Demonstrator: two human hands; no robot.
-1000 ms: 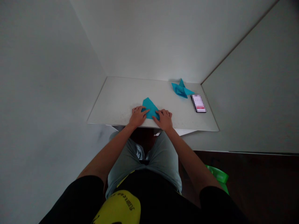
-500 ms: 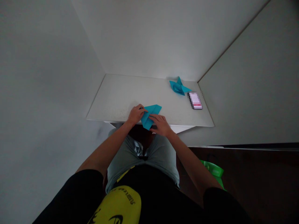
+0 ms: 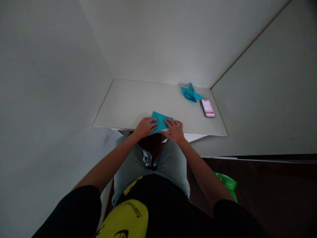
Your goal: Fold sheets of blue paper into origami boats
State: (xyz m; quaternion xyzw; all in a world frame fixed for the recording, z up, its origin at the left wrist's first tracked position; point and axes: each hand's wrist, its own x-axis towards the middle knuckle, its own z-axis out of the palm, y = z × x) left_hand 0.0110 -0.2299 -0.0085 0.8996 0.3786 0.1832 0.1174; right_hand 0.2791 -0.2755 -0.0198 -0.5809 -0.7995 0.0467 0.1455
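Note:
A folded piece of blue paper (image 3: 160, 119) lies flat near the front edge of a small white table (image 3: 128, 102). My left hand (image 3: 145, 127) presses on its left side with the fingers laid over the paper. My right hand (image 3: 175, 129) presses on its right side, fingers spread and pointing toward the left hand. Both hands rest at the table's front edge, above my lap.
A finished blue paper figure (image 3: 190, 93) stands at the table's back right. A phone (image 3: 207, 108) lies beside it, near the right wall. Walls close in the table on the left, back and right. A green object (image 3: 226, 183) sits on the dark floor at my right.
The blue paper was lifted and turned between both hands half a second ago. It now lies flat on the table again, with both hands pressing it down.

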